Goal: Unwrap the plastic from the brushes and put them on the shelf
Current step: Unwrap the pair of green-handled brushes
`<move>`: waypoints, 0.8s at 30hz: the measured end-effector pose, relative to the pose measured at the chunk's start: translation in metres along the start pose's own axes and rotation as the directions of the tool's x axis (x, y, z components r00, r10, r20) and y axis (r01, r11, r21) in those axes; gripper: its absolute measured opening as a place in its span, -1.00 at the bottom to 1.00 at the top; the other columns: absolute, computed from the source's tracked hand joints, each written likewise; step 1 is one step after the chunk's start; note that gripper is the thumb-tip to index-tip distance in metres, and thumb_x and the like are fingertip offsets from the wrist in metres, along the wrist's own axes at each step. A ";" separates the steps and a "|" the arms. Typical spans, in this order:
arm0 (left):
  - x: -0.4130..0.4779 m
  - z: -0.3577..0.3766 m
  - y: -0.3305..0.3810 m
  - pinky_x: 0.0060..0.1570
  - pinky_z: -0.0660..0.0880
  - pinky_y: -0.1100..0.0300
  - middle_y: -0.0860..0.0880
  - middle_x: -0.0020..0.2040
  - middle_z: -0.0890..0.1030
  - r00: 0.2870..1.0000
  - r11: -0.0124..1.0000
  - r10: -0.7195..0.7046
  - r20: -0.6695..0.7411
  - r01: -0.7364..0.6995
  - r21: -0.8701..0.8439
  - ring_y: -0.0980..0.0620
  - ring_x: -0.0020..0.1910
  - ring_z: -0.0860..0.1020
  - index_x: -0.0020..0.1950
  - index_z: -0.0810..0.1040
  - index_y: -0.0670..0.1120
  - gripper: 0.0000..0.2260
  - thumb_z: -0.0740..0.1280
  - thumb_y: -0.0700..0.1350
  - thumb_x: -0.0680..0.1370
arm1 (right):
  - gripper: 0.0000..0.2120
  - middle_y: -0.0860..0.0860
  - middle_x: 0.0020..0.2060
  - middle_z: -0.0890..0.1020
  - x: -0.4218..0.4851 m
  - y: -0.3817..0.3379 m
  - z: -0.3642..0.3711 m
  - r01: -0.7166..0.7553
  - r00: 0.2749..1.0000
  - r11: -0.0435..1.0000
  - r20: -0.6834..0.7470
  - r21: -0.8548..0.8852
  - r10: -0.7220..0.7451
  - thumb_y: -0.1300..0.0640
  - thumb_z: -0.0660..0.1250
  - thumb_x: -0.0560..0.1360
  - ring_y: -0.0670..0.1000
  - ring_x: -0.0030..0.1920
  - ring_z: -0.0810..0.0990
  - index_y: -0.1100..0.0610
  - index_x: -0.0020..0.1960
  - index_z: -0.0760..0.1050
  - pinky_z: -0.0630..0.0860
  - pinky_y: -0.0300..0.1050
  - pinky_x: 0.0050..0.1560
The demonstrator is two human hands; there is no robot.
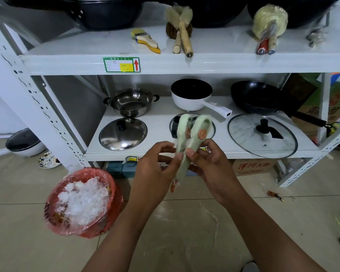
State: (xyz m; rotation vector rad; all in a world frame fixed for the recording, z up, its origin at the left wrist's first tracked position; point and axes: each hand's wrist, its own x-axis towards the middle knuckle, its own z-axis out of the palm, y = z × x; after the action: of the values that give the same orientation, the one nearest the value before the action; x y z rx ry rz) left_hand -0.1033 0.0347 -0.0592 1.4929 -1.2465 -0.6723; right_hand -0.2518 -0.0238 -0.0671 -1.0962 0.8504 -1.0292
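From the head camera, both hands were raised in front of the lower shelf [161,122] and met on a pair of pale green brushes [182,134] with looped handles. The left hand [157,163] pinched the shaft from the left with thumb and curled fingers. The right hand [210,163] gripped it from the right, its thumb pressed on the shaft just beside the left thumb. The loops stood up above the fingers, one bearing an orange spot, and an orange tip stuck out below the left palm. Whether film still covered the pair could not be told.

Down and to the left of the left hand, on the floor, stood a red-lined bin [114,185] holding crumpled clear plastic [82,201].

Well above the hands ran the upper shelf [86,46]. A yellow flat brush [145,41] lay up and left of the hands, and two wooden-handled bristle brushes [182,26] lay straight above them. Farther right was a bundle of brushes wrapped in plastic [269,24].

Just behind the hands, on the lower shelf, sat a steel pot [131,102] to the left, a white saucepan [191,95] directly behind and a black wok [257,97] to the right. A steel lid [123,134] and a glass lid [262,134] lay flat on either side of the hands.
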 end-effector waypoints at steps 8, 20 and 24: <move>0.005 -0.002 -0.005 -0.10 0.68 0.16 0.12 0.07 0.72 0.992 0.996 -0.055 0.117 0.063 -0.069 0.10 0.00 0.71 0.36 0.58 0.13 -0.67 0.43 -0.02 0.59 | -0.84 0.13 0.04 0.74 -0.003 -0.005 -0.001 0.033 0.999 0.997 -0.018 -0.073 -0.035 0.08 0.32 0.64 0.12 0.02 0.74 0.18 0.05 0.55 0.65 -0.02 -0.07; 0.004 -0.003 -0.001 -0.05 0.54 0.09 -0.24 0.00 0.74 0.935 0.802 -0.234 0.268 0.341 -0.490 -0.14 -0.05 0.64 0.19 0.70 -0.14 -0.68 0.22 -0.02 0.67 | -0.46 0.08 -0.14 0.75 0.000 -0.011 0.003 -0.078 0.983 0.970 -0.143 0.229 0.112 0.06 0.58 0.26 0.07 -0.21 0.71 0.16 0.16 0.48 0.63 -0.14 -0.25; 0.002 0.000 0.001 -0.22 0.61 0.19 -0.24 -0.11 0.73 0.910 0.773 -0.275 0.310 0.401 -0.493 -0.03 -0.20 0.68 0.18 0.69 -0.21 -0.61 0.20 0.04 0.68 | -0.48 0.09 -0.10 0.75 -0.002 -0.013 0.002 -0.076 0.993 0.970 -0.067 0.229 0.093 0.06 0.53 0.38 0.03 -0.23 0.69 0.23 0.27 0.56 0.62 -0.16 -0.26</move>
State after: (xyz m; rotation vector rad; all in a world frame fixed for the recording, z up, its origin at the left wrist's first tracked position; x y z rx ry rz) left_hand -0.1029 0.0326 -0.0579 1.1758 -0.8286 -1.3516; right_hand -0.2535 -0.0226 -0.0543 -0.8252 0.8128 -1.0741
